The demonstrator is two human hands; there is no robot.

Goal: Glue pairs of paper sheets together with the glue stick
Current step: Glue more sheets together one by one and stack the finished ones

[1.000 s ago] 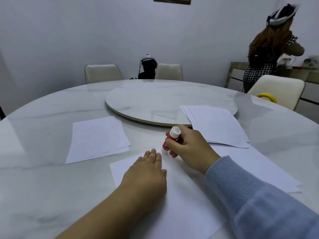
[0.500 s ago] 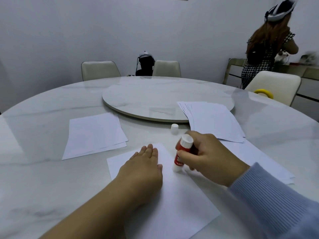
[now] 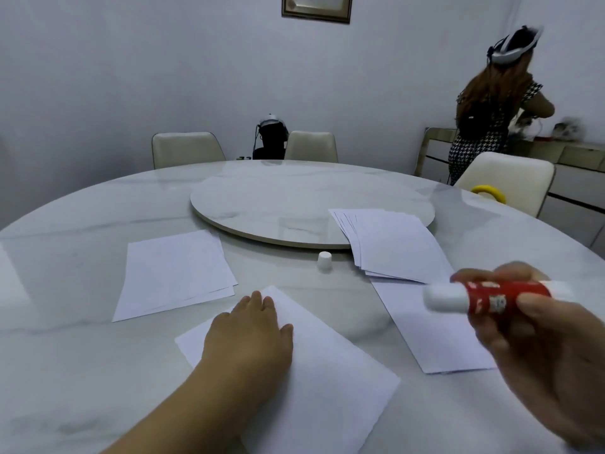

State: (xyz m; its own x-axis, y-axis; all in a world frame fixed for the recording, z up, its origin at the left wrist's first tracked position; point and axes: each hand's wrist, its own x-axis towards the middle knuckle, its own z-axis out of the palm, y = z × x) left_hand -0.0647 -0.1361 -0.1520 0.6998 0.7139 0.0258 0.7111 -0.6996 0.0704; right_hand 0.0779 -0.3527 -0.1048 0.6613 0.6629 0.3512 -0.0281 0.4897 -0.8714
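Note:
A white paper sheet (image 3: 327, 381) lies in front of me on the marble table, and my left hand (image 3: 252, 335) presses flat on its near-left part. My right hand (image 3: 537, 348) is raised at the right, close to the camera, and grips a red glue stick (image 3: 491, 296) held sideways with its white glue end pointing left. The stick's white cap (image 3: 324, 259) stands on the table beyond the sheet. A single sheet (image 3: 429, 326) lies to the right, partly under a fanned stack of sheets (image 3: 393, 247). Another small pile of sheets (image 3: 173, 273) rests at the left.
The round table (image 3: 65, 244) carries a marble turntable (image 3: 294, 204) in its middle. Cream chairs (image 3: 186, 149) stand around it. A person (image 3: 491, 103) with a headset stands at a sideboard at the back right. A yellow ring (image 3: 487, 191) shows by the right chair.
My right hand has lifted the glue stick off the sheet, swung it right and up toward the camera, and turned it sideways. My left hand stays on the sheet.

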